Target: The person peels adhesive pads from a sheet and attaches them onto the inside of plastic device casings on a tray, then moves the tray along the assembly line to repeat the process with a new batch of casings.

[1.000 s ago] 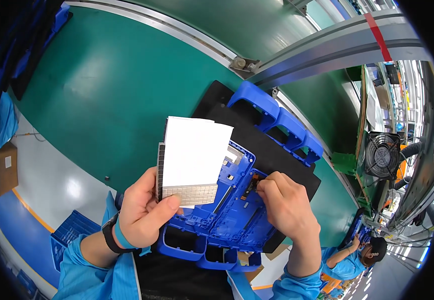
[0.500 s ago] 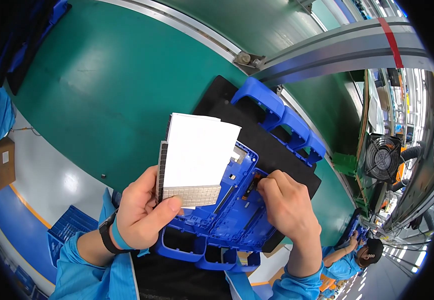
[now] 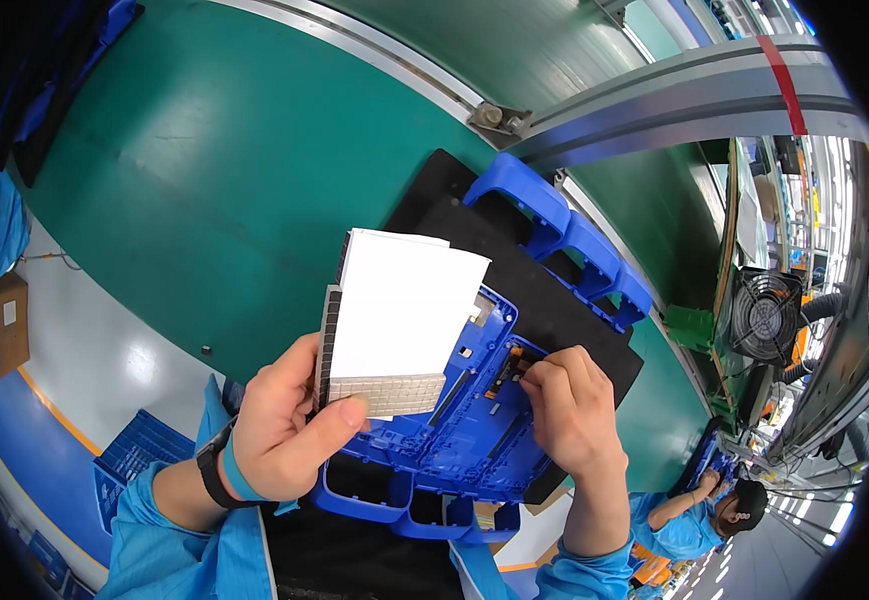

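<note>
My left hand grips a stack of white sheets, thumb on top. Small grey square pads cover a strip at the stack's lower end, and a dark gridded sheet shows along its left edge. Beneath and to the right lies a blue plastic housing, partly hidden by the stack. My right hand is over the housing's right side, its fingers pinched together. Whatever is between these fingertips, if anything, is too small to make out. Just left of them, a small dark and orange part sits inside the housing.
The housing rests on a black mat on a green table. Blue bracket-like frames stand along the far side, with similar frames nearest me. A metal rail runs behind. Another person works at far right.
My right hand has shifted slightly down, uncovering more of the dark and orange part. The sheets in my left hand have moved slightly right.
</note>
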{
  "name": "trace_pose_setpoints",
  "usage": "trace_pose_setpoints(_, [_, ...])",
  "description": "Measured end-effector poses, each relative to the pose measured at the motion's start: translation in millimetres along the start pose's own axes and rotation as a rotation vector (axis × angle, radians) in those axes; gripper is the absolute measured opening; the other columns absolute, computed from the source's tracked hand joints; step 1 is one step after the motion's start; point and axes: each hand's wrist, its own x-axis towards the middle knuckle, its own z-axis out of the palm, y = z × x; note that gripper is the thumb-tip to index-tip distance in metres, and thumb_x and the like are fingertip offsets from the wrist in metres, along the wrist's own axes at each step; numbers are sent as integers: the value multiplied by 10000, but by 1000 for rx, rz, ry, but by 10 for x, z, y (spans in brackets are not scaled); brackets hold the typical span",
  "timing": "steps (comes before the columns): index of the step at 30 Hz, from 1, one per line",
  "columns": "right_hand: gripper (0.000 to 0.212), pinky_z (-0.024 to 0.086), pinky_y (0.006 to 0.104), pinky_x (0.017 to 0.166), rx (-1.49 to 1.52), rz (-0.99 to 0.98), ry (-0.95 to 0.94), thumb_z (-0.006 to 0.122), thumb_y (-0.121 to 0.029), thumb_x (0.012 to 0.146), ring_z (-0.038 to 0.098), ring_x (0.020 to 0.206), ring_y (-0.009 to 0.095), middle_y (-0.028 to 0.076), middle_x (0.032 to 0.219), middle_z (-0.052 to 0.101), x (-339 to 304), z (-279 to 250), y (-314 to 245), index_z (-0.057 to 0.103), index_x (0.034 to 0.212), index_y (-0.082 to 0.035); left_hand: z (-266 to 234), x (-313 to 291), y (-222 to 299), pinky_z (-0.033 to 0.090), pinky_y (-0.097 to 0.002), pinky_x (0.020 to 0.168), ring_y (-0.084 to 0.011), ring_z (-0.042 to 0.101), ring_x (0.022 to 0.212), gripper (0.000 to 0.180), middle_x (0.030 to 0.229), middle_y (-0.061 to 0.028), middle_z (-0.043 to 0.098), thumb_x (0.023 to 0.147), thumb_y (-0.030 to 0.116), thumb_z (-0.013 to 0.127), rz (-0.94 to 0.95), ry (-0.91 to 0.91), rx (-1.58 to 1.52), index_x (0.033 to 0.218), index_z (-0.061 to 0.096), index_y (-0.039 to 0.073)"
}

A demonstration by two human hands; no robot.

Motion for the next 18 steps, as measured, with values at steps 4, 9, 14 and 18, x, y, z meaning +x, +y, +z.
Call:
trace_pose_setpoints(4, [245,463,376,585,97,13,37,701,103,680,560,699,291,122,824,549,-139,-18,-22,563,855,1,-6,-15,-16,524,-248,789,-122,636,923,442,1166,-168,634,966,76,547,-6,18,-22,1342,401,-104])
trace_pose_setpoints(9, [284,449,388,673,93,77,53,735,57,654,542,779,295,113,860,557,-324,73,-5,579,879,-19,15,-5,-14,508,-256,808,-123,632,913,428,1137,-162,645,959,67,551,36,2,15,1324,415,-110])
trace_pose_setpoints(14, [279,438,397,717,76,99,29,731,61,660,540,820,296,107,863,557,-302,103,-17,582,881,-22,-1,28,-18,499,-262,845,-132,637,944,428,1149,-167,648,954,62,553,31,-9,32,1321,418,-113])
trace_pose_setpoints(18, [273,442,394,715,83,107,8,729,65,666,539,812,295,107,858,561,-288,90,-17,581,878,-22,0,0,9,486,-276,901,-154,633,1027,430,1183,-178,641,955,62,551,1,-4,20,1321,415,-117])
